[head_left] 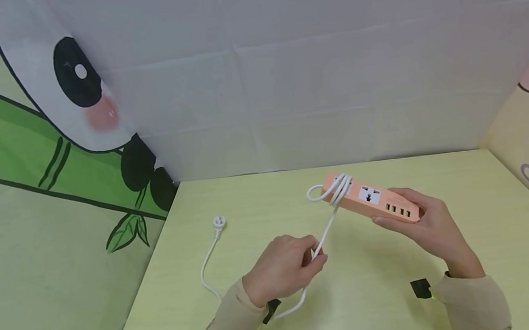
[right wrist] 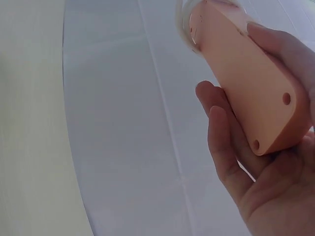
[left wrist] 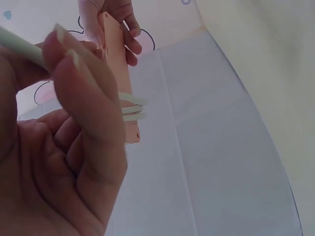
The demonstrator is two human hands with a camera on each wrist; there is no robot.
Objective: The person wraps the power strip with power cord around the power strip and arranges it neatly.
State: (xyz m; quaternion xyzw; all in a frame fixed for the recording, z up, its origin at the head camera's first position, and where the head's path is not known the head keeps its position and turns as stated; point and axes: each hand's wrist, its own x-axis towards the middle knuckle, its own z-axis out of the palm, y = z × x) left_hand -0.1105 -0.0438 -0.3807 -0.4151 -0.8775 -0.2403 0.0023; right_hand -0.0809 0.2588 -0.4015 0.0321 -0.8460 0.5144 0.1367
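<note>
A peach-coloured power strip [head_left: 356, 205] is held above the table, tilted, its sockets and USB ports facing up. My right hand [head_left: 435, 223] grips its USB end; the right wrist view shows fingers and thumb round the strip's underside [right wrist: 246, 78]. Several turns of white cord [head_left: 340, 192] wrap the far-left end, with a loose loop sticking out. My left hand [head_left: 286, 266] pinches the cord between thumb and fingers, below and left of the strip. From there the cord runs down under the left wrist. Its plug [head_left: 219, 222] lies on the table at the left.
The pale yellow table [head_left: 383, 302] meets a white cloth backdrop [head_left: 286, 94] at its back edge. Printed cartoon panels stand at the left and right. Part of the cord [head_left: 204, 271] lies along the table's left side.
</note>
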